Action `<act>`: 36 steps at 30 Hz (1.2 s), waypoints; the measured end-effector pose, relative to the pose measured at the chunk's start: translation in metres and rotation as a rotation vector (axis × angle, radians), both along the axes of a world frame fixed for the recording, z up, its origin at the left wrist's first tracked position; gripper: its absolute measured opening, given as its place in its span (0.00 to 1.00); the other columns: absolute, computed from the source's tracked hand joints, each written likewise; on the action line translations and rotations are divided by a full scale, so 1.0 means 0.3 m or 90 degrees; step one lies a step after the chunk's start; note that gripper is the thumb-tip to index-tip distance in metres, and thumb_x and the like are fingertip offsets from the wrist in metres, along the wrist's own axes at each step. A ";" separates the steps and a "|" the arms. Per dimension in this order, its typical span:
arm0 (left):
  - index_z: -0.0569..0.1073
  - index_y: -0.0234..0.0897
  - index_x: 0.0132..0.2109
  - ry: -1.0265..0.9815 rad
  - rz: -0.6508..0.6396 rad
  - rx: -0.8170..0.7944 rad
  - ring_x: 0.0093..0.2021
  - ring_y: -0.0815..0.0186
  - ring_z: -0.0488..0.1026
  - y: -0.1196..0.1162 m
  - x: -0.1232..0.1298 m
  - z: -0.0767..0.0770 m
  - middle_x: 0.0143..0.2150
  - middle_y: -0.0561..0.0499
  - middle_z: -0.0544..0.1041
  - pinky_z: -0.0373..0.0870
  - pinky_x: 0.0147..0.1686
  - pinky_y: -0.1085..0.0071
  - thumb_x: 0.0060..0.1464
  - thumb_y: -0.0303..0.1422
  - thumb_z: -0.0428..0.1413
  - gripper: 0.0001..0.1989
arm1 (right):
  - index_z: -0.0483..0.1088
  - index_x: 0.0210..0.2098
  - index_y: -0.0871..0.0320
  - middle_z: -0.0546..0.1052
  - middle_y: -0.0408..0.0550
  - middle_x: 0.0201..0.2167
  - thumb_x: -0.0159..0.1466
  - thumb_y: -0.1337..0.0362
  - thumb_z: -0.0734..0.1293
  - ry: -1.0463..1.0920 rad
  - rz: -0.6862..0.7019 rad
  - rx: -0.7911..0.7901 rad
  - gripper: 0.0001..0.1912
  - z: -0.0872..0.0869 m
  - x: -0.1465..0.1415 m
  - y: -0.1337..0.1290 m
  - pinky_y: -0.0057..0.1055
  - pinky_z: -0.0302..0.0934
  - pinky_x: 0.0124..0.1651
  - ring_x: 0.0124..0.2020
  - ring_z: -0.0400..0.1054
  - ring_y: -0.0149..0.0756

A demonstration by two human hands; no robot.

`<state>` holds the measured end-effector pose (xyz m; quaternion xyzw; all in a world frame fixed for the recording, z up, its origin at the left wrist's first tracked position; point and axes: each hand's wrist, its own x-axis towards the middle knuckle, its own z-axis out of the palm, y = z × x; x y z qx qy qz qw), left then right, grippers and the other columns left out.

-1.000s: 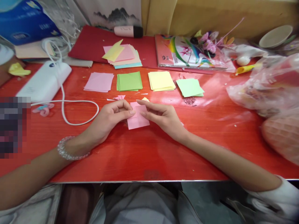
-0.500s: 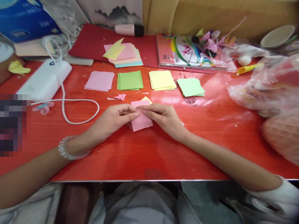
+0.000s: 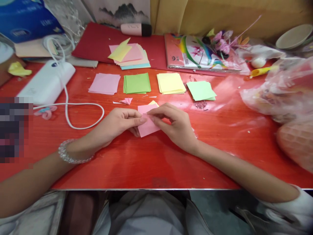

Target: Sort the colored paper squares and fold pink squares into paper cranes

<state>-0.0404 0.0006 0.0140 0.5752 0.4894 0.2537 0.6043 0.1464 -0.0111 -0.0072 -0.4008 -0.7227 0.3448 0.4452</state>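
Observation:
Between my two hands is a small pink sheet of paper [image 3: 148,129]. My left hand [image 3: 123,120] pinches its left edge, thumb on top and some fingers underneath. On the right side, my right hand [image 3: 174,122] grips the paper's upper edge between thumb and fingertips. Another pink piece [image 3: 144,108] shows just behind the fingers, with a yellow corner [image 3: 154,103] peeking out beyond it. A small folded pink paper piece [image 3: 127,101] lies a little past my left hand. Whether the pink pieces are joined is hidden by my fingers.
Stacks of paper squares stand in a row: pink [image 3: 104,83], green [image 3: 137,83], yellow [image 3: 171,83] and mint [image 3: 201,90]. Behind lie mixed sheets [image 3: 132,55] and a packaged paper pad [image 3: 195,54]. At left are a white power bank [image 3: 46,85] and its cable; plastic bags [image 3: 276,88] sit right.
My right hand has shifted slightly right and its fingers are more bent, with the pink paper's upper edge now visible between the hands. My left hand keeps its pinch.

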 end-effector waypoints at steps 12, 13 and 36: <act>0.77 0.34 0.36 -0.033 0.029 -0.031 0.26 0.70 0.73 0.004 -0.003 0.002 0.31 0.50 0.76 0.73 0.26 0.76 0.52 0.34 0.57 0.07 | 0.76 0.41 0.51 0.74 0.44 0.34 0.63 0.71 0.63 -0.109 0.017 0.074 0.13 -0.014 0.007 0.011 0.27 0.64 0.36 0.34 0.69 0.28; 0.77 0.34 0.35 -0.043 0.038 -0.037 0.27 0.70 0.72 0.006 -0.004 0.003 0.32 0.50 0.75 0.74 0.26 0.76 0.52 0.33 0.57 0.07 | 0.76 0.42 0.51 0.74 0.44 0.34 0.63 0.71 0.63 -0.121 0.026 0.072 0.13 -0.014 0.007 0.012 0.27 0.65 0.37 0.35 0.69 0.29; 0.76 0.36 0.33 -0.035 -0.002 -0.010 0.32 0.71 0.73 0.010 -0.002 -0.012 0.31 0.53 0.75 0.72 0.31 0.79 0.49 0.33 0.60 0.06 | 0.74 0.38 0.58 0.74 0.47 0.37 0.63 0.67 0.64 -0.022 0.077 -0.030 0.07 -0.005 0.005 0.012 0.30 0.65 0.43 0.39 0.69 0.31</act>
